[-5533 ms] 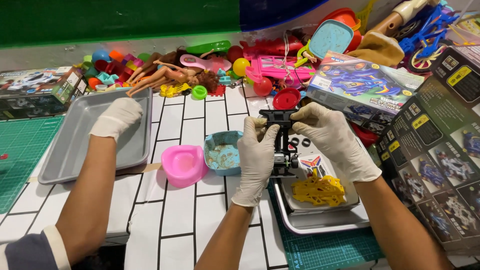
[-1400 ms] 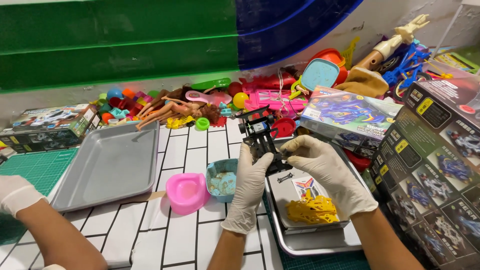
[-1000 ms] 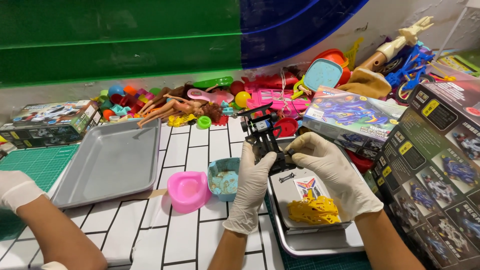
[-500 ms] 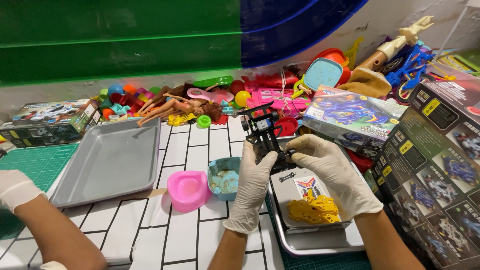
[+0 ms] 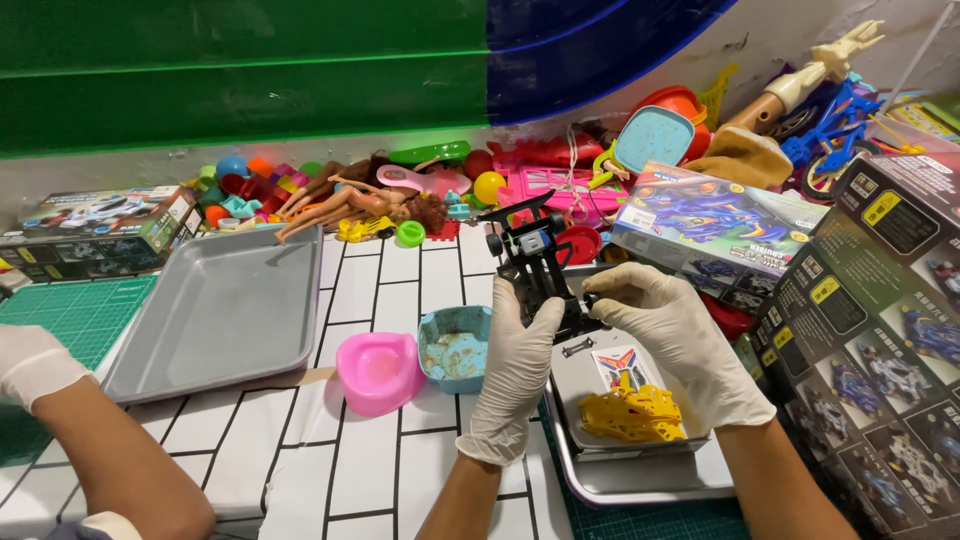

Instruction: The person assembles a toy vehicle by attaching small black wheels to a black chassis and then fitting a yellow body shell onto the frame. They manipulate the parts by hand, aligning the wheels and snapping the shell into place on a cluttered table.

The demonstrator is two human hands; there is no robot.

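Left hand [image 5: 517,375] and right hand [image 5: 672,340] gripping black toy car chassis [image 5: 537,270], tilted upward, wheels attached

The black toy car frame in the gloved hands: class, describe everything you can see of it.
The black toy car frame looks like moulded plastic, an open skeleton of struts with a blue-grey part near its top and small black wheels at the upper end. It is tilted up on end above the metal tray. The left hand grips its lower left side, and the right hand pinches its lower right, both in white gloves. Its underside is hidden.
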